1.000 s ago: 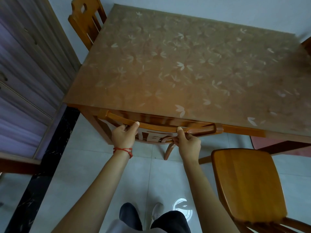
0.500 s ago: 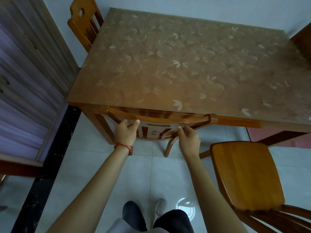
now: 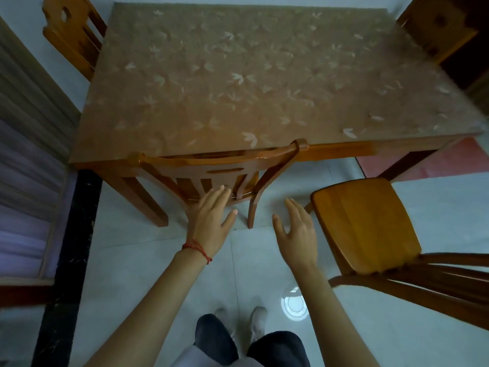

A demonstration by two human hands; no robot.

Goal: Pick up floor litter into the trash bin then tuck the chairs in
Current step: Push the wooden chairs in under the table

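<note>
A wooden chair (image 3: 211, 165) stands pushed under the near edge of the wooden table (image 3: 238, 75), its curved top rail against the table edge. My left hand (image 3: 210, 221), with a red string at the wrist, hovers open just in front of the chair's back slats. My right hand (image 3: 297, 234) is open too, fingers spread, over the floor between that chair and a second wooden chair (image 3: 365, 223). The second chair stands out from the table at the right, its seat fully exposed. Neither hand holds anything.
Two more wooden chairs stand at the far left (image 3: 71, 33) and far right (image 3: 436, 30) of the table. A wood-panelled cabinet (image 3: 26, 154) and a black floor strip (image 3: 71, 247) run along the left. A red mat (image 3: 449, 160) lies under the table's right side. My feet (image 3: 254, 321) stand on pale tiles.
Both hands have let go of the tucked chair's top rail and drawn back toward me, now open. The chair has slid further under the table.
</note>
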